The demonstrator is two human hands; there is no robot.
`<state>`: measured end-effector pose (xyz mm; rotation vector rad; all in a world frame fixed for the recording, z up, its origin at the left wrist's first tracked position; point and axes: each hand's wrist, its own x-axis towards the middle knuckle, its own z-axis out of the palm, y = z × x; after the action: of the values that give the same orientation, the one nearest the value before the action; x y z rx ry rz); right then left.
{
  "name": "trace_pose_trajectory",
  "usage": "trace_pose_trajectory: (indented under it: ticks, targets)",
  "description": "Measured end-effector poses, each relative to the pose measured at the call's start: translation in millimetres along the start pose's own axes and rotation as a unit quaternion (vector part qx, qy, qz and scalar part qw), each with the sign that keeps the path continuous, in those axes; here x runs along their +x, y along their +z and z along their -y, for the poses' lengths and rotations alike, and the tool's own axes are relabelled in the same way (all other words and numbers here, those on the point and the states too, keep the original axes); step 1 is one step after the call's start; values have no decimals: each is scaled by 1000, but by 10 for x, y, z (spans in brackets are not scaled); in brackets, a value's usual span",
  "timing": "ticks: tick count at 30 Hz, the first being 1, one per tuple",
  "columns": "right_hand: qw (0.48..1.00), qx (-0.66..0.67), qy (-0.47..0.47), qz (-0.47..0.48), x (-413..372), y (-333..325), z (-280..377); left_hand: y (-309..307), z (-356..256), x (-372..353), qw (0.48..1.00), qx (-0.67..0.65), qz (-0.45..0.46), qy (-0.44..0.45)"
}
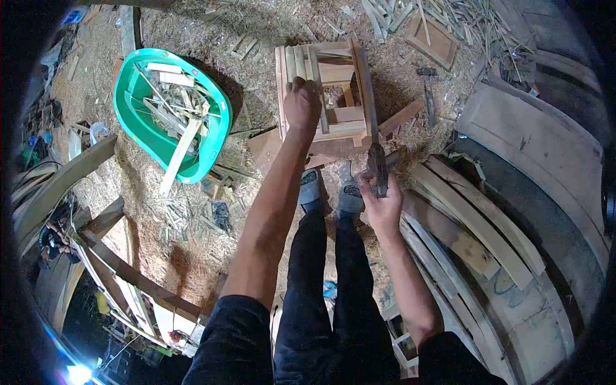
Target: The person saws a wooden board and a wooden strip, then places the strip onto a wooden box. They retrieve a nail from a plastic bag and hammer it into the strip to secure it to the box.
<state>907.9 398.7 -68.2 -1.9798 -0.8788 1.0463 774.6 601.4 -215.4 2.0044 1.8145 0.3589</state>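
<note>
A small wooden frame (pixel 343 119) with slats and crosspieces stands on the ground in front of my feet. My left hand (pixel 303 106) is closed over a wooden slat (pixel 314 67) on its top, fingers curled down at the slat. My right hand (pixel 383 204) grips the dark handle of what looks like a handsaw (pixel 377 168). Its long, narrow blade, seen nearly edge-on, runs away from me along the frame's right side. Beneath the frame lies a flat reddish-brown board (pixel 264 146).
A green plastic tub (pixel 222 131) of wood offcuts sits at left. Right of the frame, a hammer (pixel 428 96) lies on the shavings-covered ground, below a small wooden panel (pixel 432 40). Long planks (pixel 475 221) are stacked at right. Curved timbers (pixel 138 276) stand at lower left.
</note>
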Motion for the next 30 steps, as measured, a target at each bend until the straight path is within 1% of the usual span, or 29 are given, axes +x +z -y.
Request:
trace_pose_trajectory:
  ticks: [1,3,4,5,7,9,10,11,14,16,17,19,22,26,30]
  targets:
    - [1000,11,-8,-1,-7,1,10,-80,24,-33,994,-48,93,-15]
    - [999,42,4,-14,-27,9,-54,-99,117,-244,987,-13,73,146]
    - [998,56,10,-22,-25,2,-91,-96,171,-354,972,4,62,226]
    - [999,39,30,-13,-6,-31,-47,-196,206,-415,964,-30,154,215]
    - [997,2,79,3,-6,-119,76,-321,320,-428,948,-63,206,236]
    - [998,1,57,6,-1,-181,-44,-321,504,-388,928,-97,246,261]
    - [999,2,43,9,-3,-185,-102,-288,563,-398,925,-85,254,267]
    - [999,26,35,-8,-3,-162,-116,-293,571,-364,923,-74,258,274]
    - [999,-30,39,3,-22,-207,-80,-308,581,-360,920,-62,251,294]
    - [997,-27,74,14,-60,-208,-151,-257,627,-347,918,-51,241,310]
    - [995,-25,91,19,-79,-199,-188,-251,625,-345,924,-65,234,296]
    - [995,-26,91,20,-117,-174,-239,-230,599,-344,933,-94,219,269]
    - [995,-26,87,28,-132,-154,-220,-199,590,-377,942,-78,189,267]
    - [996,-3,82,25,-143,-99,-221,-192,563,-360,948,-75,174,254]
    - [992,8,123,40,-147,-98,-204,-190,554,-403,952,-74,166,248]
